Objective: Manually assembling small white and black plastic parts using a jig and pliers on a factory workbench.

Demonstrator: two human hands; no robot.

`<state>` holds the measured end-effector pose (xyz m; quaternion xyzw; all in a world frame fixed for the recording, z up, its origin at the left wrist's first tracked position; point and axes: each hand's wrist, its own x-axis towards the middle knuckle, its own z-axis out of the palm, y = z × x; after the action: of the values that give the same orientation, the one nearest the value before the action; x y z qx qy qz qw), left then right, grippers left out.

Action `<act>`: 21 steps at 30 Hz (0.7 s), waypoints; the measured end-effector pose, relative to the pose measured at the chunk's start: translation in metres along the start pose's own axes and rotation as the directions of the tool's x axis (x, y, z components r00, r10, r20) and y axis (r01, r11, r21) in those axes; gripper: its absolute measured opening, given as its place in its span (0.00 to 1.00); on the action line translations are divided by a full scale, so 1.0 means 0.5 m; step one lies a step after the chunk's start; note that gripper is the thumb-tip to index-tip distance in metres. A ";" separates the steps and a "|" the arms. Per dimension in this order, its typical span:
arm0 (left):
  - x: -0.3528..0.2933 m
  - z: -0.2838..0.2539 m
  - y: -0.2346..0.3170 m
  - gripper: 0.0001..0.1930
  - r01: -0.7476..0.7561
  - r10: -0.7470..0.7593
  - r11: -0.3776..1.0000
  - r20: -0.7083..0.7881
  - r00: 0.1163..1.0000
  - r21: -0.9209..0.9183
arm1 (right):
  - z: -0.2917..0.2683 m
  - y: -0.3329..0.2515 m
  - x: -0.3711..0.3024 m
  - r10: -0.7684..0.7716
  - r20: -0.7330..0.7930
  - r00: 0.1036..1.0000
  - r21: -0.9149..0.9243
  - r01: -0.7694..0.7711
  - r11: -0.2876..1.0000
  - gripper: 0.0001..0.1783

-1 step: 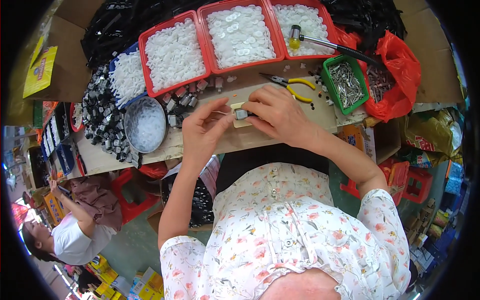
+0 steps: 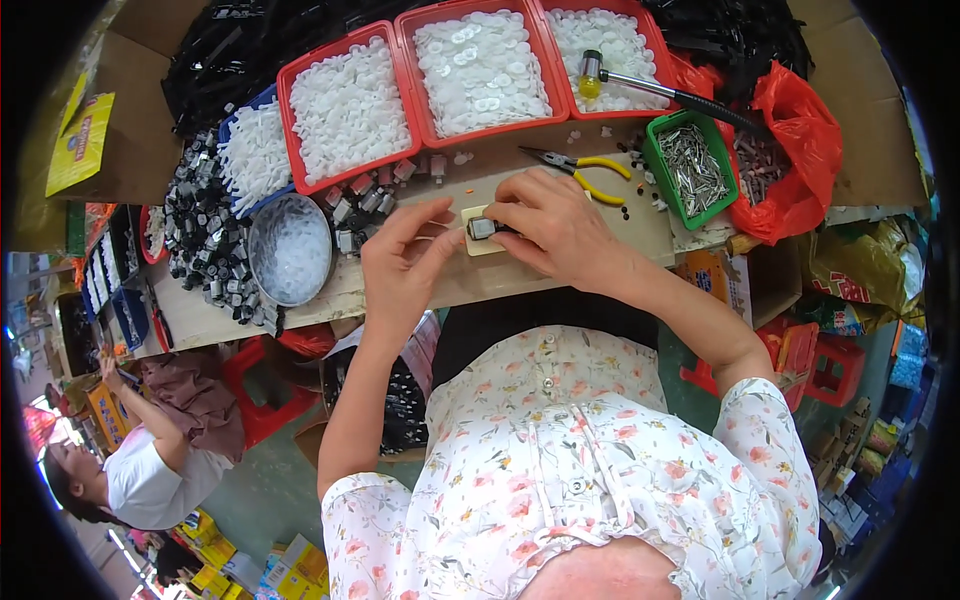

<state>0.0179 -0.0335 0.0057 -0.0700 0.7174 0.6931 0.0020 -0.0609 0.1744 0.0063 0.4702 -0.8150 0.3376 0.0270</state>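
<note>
Between the thumb and fingers of my right hand is a small silver and black motor, held over a pale yellow square pad on the bench. Just left of it, my left hand has its thumb and index finger curled close together. Something whitish shows between them, too small to name. Yellow-handled pliers lie beyond my right hand.
Red trays of small white plastic parts line the back, with a hammer across the right one. Around them are a green tray of metal pins, a metal bowl and piled motors. Another person sits at left.
My left hand has drawn back slightly to the left, its thumb now a little farther from the motor. The motor in my right hand has shifted and tilted slightly.
</note>
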 end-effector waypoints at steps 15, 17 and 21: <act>-0.013 0.018 -0.052 0.18 -0.601 0.575 0.408 0.318 0.754 0.687 | 0.005 0.002 0.007 0.054 0.060 0.997 -0.042 -0.052 0.998 0.14; -0.013 0.018 -0.057 0.18 -0.620 0.585 0.361 0.349 0.732 0.697 | 0.004 0.006 0.006 0.053 0.066 0.996 -0.029 -0.051 0.998 0.14; -0.008 0.020 -0.066 0.18 -0.640 0.587 0.259 0.408 0.699 0.724 | 0.006 0.008 0.001 0.038 0.070 0.997 -0.053 -0.034 0.998 0.15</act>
<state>0.0242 -0.0240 -0.0271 0.2423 0.9216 0.2150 -0.2137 -0.0634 0.1738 0.0021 0.4663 -0.8323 0.2997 0.0042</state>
